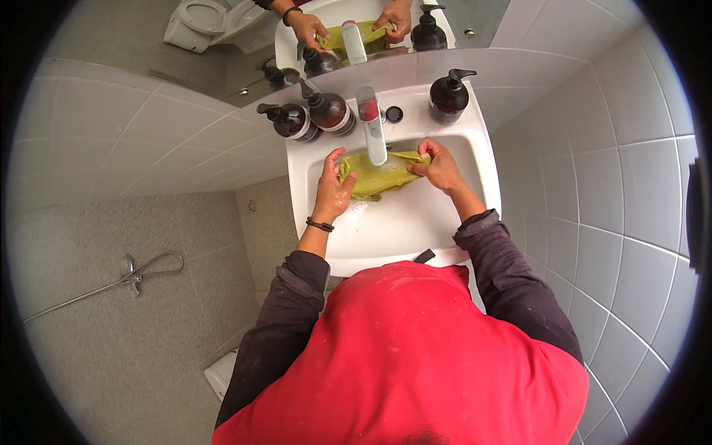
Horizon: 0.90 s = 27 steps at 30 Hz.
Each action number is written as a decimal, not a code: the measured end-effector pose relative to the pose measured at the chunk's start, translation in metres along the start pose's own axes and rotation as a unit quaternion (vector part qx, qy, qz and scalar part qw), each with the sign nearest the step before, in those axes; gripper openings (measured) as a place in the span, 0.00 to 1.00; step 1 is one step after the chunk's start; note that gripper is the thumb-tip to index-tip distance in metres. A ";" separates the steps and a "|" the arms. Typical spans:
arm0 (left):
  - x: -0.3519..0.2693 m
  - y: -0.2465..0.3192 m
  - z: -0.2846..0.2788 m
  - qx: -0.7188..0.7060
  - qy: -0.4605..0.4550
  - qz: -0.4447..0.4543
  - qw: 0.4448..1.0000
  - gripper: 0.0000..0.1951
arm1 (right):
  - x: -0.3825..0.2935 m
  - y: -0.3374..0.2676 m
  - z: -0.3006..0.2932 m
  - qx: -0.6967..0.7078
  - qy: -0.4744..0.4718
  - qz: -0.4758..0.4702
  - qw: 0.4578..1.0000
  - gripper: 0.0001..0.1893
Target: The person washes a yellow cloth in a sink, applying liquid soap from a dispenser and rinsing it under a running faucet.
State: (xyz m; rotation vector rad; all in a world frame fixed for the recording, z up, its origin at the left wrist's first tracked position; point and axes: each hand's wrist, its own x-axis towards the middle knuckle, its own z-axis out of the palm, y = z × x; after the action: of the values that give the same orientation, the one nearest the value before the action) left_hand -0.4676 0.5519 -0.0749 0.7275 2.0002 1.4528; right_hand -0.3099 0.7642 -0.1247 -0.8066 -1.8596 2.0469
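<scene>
A wet yellow-green cloth (381, 177) is stretched between my two hands over the basin of a white washbasin (406, 228). My left hand (334, 192) grips its left end, thumb in front. At the right end, my right hand (440, 167) pinches the upper corner between thumb and fingers. Directly above the cloth is the spout of a chrome mixer tap (376, 133), which has a red mark on top. Water glistens on the cloth under the spout. Some wet, whitish streaks show on the basin below my left hand.
Two dark pump bottles (332, 113) stand left of the tap, and another pump bottle (448, 99) stands right. A round black cap (394, 114) lies beside the tap. Behind is a mirror (245, 33). Tiled wall (601, 183) rises close on the right; a shower mixer (132, 275) is at left.
</scene>
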 end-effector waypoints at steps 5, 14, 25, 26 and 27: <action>-0.003 0.008 -0.016 0.111 -0.016 -0.070 0.991 0.16 | -0.010 -0.026 0.009 -0.343 0.024 -0.109 0.932 0.11; -0.033 -0.011 0.060 -0.140 -0.193 -0.128 0.963 0.25 | -0.026 -0.027 0.072 0.257 -0.048 0.268 0.927 0.31; -0.014 -0.015 0.057 -0.518 -0.057 -0.466 0.715 0.41 | -0.032 -0.009 0.100 -0.086 -0.010 0.005 0.996 0.20; -0.008 -0.028 0.057 -0.573 -0.119 -0.437 0.682 0.41 | -0.040 -0.022 0.109 -0.148 -0.020 -0.016 0.989 0.20; -0.002 -0.039 0.061 -0.594 -0.138 -0.458 0.646 0.41 | -0.042 -0.024 0.112 -0.181 0.007 -0.048 0.982 0.20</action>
State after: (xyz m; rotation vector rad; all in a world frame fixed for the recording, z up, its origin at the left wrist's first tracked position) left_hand -0.4273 0.5797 -0.1281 -0.5750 0.5495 1.4035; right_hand -0.3421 0.6525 -0.0889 -0.7909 -2.2514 1.6640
